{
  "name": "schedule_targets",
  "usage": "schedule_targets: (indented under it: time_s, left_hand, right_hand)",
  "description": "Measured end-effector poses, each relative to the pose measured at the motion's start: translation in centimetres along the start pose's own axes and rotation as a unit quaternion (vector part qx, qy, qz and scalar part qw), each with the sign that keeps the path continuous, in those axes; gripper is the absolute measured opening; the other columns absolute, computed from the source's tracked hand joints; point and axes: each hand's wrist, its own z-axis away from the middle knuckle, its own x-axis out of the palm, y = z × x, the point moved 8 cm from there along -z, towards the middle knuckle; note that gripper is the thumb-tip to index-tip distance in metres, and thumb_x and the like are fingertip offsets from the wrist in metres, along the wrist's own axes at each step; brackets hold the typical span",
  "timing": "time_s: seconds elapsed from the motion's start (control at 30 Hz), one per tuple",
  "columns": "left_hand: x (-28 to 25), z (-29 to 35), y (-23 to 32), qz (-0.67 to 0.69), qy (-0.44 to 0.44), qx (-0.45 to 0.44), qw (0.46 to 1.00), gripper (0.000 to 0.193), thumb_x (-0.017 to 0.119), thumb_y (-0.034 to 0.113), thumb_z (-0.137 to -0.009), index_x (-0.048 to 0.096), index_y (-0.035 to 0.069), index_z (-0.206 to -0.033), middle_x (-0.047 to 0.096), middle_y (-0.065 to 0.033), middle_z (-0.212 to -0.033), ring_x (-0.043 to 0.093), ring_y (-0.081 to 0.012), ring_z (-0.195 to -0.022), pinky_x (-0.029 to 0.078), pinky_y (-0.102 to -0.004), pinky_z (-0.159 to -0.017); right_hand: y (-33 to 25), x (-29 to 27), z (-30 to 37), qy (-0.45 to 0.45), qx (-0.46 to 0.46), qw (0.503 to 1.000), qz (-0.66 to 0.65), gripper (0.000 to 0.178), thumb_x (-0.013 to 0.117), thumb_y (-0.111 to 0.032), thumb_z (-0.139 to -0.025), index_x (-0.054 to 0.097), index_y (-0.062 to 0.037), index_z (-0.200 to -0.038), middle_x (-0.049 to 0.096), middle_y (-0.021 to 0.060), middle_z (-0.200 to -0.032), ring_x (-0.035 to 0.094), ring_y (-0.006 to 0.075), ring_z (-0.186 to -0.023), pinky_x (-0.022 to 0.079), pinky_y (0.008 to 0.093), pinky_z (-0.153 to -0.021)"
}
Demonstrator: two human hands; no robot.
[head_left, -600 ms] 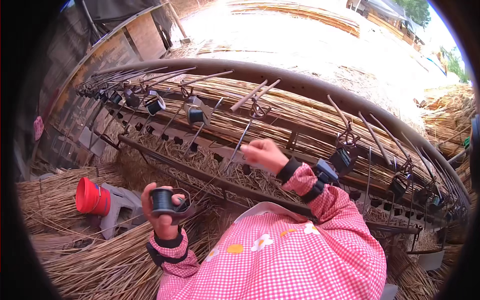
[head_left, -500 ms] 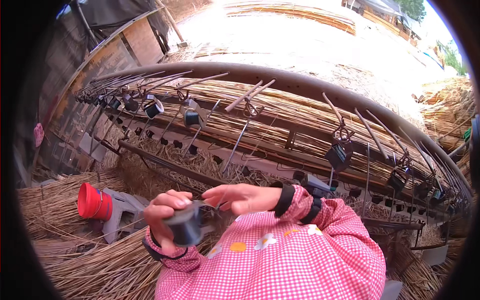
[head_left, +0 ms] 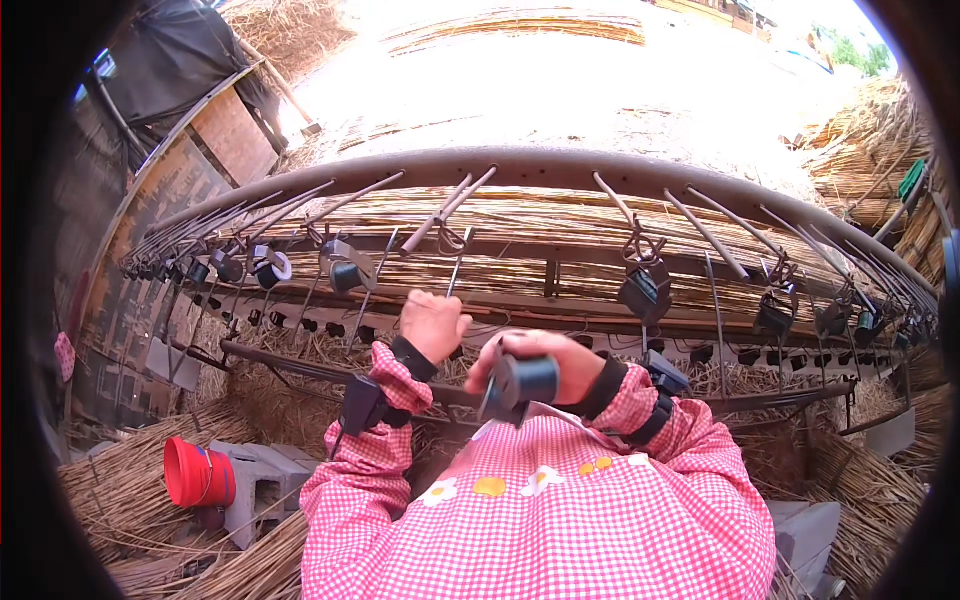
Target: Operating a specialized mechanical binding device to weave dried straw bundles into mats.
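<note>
My right hand (head_left: 560,362) is closed around a dark thread spool (head_left: 522,381), held just above my chest in a pink checked smock. My left hand (head_left: 434,325) is raised a little higher and to the left, its fingers closed on the lower end of a thin metal rod (head_left: 456,272) that hangs from the curved loom frame (head_left: 520,162). A woven straw mat (head_left: 560,230) stretches across the frame behind both hands. More dark spools, such as one spool (head_left: 646,290), hang from hooks along the frame.
A red bucket (head_left: 198,473) sits on grey concrete blocks (head_left: 262,482) at lower left. Loose straw lies in heaps around the frame. A wooden board wall (head_left: 170,190) stands at left. Several angled metal rods stick out along the frame.
The spool passed from my left hand to my right hand. My left hand rose to the hanging rod, where my right hand had been before.
</note>
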Motion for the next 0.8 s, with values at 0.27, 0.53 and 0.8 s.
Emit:
schedule_targets:
  time_s: [0.27,0.53,0.8]
  left_hand:
    - [1.9,-6.2,0.1,0.946,-0.007,0.084,0.315,0.036,0.041,-0.001,-0.082,0.045,0.005,-0.118,0.053,-0.0103,-0.107,0.054,-0.0173,-0.097,0.049,-0.0277,-0.081]
    - [-1.3,-9.8,-0.1,0.263,0.263,0.139,0.918,0.098,0.076,0.041,-0.056,0.029,-0.004,-0.128,0.053,-0.0184,-0.108,0.053,-0.0303,-0.099,0.045,-0.0347,-0.077]
    - [0.9,-3.5,-0.6,0.110,0.211,0.052,0.970,0.075,0.074,0.024,-0.054,0.044,0.009,-0.121,0.059,-0.0114,-0.086,0.058,-0.0265,-0.078,0.048,-0.0362,-0.068]
  right_hand:
    - [-7.9,-17.9,-6.3,0.162,-0.244,0.901,-0.320,0.035,0.031,-0.024,-0.088,0.049,0.0002,-0.104,0.052,0.0214,-0.106,0.053,0.0357,-0.095,0.045,0.0505,-0.081]
    - [-7.7,-17.7,-10.3,-0.032,-0.146,0.964,-0.218,0.030,0.033,-0.024,-0.083,0.051,-0.0030,-0.095,0.058,0.0082,-0.073,0.057,0.0191,-0.062,0.052,0.0344,-0.064]
    - [-7.7,-12.5,-3.2,0.285,0.003,0.911,0.299,0.040,0.041,-0.037,-0.088,0.050,-0.0020,-0.105,0.057,0.0069,-0.068,0.057,0.0152,-0.061,0.049,0.0264,-0.056]
